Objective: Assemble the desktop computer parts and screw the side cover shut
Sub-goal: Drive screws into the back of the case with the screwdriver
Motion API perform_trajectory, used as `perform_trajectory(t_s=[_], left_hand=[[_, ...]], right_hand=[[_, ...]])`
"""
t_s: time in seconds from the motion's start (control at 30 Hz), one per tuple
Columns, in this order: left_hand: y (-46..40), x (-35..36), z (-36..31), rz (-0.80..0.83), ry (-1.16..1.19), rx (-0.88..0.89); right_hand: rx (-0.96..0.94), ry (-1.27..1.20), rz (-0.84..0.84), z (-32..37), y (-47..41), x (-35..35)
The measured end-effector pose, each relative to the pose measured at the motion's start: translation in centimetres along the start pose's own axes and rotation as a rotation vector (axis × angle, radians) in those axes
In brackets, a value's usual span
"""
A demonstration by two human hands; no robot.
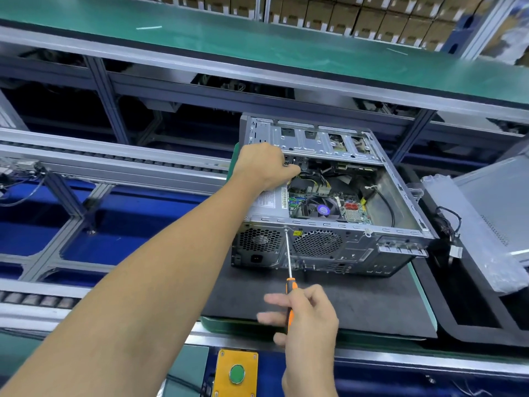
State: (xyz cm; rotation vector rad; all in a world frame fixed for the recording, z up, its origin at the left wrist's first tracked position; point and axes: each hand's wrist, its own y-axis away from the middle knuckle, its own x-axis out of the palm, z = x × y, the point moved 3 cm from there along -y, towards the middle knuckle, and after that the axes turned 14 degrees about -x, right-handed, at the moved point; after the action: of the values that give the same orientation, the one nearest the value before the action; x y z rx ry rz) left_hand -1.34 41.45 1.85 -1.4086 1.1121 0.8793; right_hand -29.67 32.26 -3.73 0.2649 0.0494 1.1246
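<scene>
A: Where is your computer case at this entry?

B: Your case lies on its side on the dark foam mat, open face up, with the motherboard and its CPU fan exposed. The rear panel faces you.

A: Note the left hand.

B: Your left hand reaches into the case at its upper left corner, beside the drive cage. Its fingers are curled, but what they hold is hidden; I cannot tell the grip.

A: And the right hand?

B: Its grip is closed on the orange-and-black handle of a screwdriver, in front of the case. The shaft runs up to the rear panel's top edge, between the power supply grille and the round fan vent.

A: Anything beside the case?

B: To its right lies a grey side cover, partly in clear plastic wrap. In front of the case, at the surface edge, sits a yellow box with a green button.
</scene>
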Motion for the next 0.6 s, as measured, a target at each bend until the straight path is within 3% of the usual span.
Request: perform_trajectory(t_s=[0.17, 0.3, 0.47, 0.6], left_hand=[[0.09, -0.07, -0.03, -0.003, -0.003, 0.005], [0.12, -0.13, 0.01, -0.004, 0.002, 0.003], [0.12, -0.11, -0.08, -0.001, -0.012, 0.000], [0.06, -0.05, -0.06, -0.002, -0.021, -0.004]], right_hand=[[0.127, -0.046, 0.072, -0.29, 0.06, 0.28], [0.071, -0.025, 0.003, -0.76, -0.25, 0.41], [-0.213, 0.189, -0.006, -0.28, -0.25, -0.07], [-0.160, 0.206, 0.093, -0.29, -0.26, -0.03]])
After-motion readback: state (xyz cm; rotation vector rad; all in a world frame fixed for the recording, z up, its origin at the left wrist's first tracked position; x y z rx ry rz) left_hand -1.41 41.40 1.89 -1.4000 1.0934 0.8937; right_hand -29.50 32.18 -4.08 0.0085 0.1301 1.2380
